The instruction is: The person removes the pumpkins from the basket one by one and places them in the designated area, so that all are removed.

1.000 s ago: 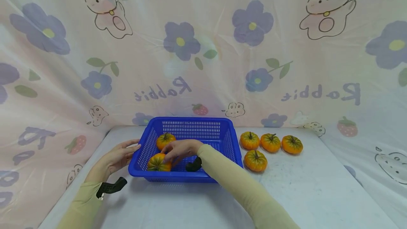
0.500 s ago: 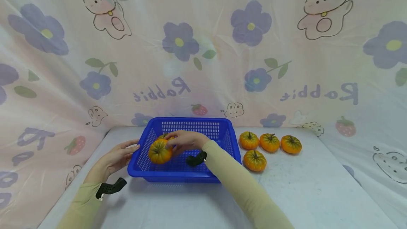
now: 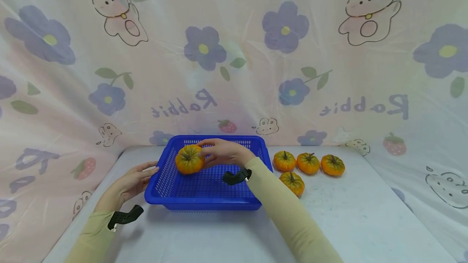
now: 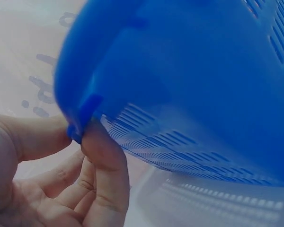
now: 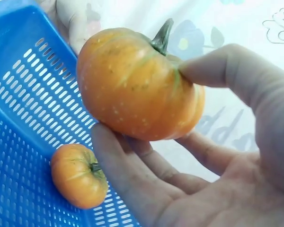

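In the head view my right hand point(image 3: 224, 152) holds an orange pumpkin point(image 3: 189, 159) above the left part of a blue basket point(image 3: 208, 206). The right wrist view shows the thumb on top of this pumpkin point(image 5: 137, 85), near its green stem, and the fingers beneath. A second pumpkin point(image 5: 79, 176) lies inside the basket in that view; from the head it is hidden behind the held one. My left hand point(image 3: 133, 182) is at the basket's left rim. In the left wrist view, the thumb and a finger of this hand point(image 4: 80, 175) pinch the blue rim point(image 4: 75, 90).
Several more pumpkins point(image 3: 308, 163) sit on the white table point(image 3: 358, 210), right of the basket. A dark wrist mount point(image 3: 237, 176) sticks out from the right sleeve over the basket. A printed curtain point(image 3: 234, 72) hangs behind the table.
My right hand has lifted the pumpkin from the basket's front left, moving it up and slightly right and back. The left hand stays at the rim.
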`<state>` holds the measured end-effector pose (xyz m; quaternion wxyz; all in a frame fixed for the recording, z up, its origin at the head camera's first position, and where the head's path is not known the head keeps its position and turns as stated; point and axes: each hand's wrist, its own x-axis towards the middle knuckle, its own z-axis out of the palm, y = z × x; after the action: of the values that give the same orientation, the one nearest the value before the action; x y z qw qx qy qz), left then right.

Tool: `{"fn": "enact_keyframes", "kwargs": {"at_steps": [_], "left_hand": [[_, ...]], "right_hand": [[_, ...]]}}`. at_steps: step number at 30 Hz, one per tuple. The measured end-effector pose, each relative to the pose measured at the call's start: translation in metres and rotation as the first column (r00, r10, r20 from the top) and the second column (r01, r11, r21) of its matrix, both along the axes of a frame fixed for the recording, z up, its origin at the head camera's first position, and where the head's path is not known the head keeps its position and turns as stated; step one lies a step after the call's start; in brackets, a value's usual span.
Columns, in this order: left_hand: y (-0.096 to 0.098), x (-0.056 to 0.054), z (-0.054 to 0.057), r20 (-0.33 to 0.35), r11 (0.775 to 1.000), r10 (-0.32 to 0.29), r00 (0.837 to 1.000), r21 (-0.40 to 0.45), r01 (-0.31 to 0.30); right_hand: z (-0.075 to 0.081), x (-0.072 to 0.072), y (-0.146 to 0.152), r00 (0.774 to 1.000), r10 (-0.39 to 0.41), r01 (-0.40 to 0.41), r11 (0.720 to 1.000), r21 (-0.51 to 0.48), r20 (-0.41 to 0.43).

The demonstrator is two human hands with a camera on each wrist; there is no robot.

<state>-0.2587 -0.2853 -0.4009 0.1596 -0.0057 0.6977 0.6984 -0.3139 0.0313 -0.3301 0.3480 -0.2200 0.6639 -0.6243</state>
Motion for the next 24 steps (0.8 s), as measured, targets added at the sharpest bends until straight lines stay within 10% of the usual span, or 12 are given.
{"fn": "enact_keyframes", "kwargs": {"at_steps": [24], "left_hand": [[0.002,0.003,0.003,0.011,1.0,-0.005,1.0,0.007,0.005]], "right_hand": [[0.019,0.033,0.064,0.988,-0.121,0.112,0.989,-0.095,-0.093]]}}
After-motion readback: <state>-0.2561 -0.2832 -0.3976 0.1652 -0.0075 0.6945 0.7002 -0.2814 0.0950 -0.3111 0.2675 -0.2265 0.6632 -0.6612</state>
